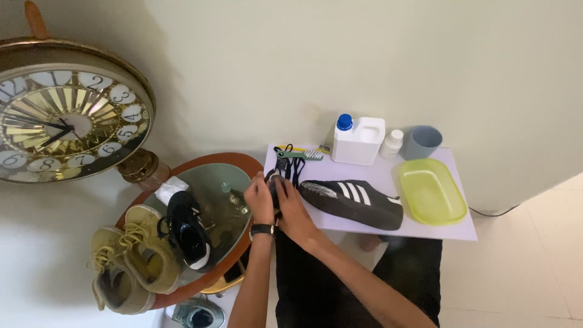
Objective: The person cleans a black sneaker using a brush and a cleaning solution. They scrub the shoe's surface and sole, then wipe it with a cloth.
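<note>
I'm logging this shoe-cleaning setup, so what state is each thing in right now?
Left hand: closed on the black laces.
Right hand: gripping the same laces.
Dark striped shoe: on its side, unlaced.
White jug: upright, blue cap on.
Small white bottle: upright, capped.
Grey cup: upright.
Yellow-green tub: open, empty.
Black shoe: on the round tray.

Both hands [276, 203] grip a black shoe [352, 201] on the table [446, 229].
</note>
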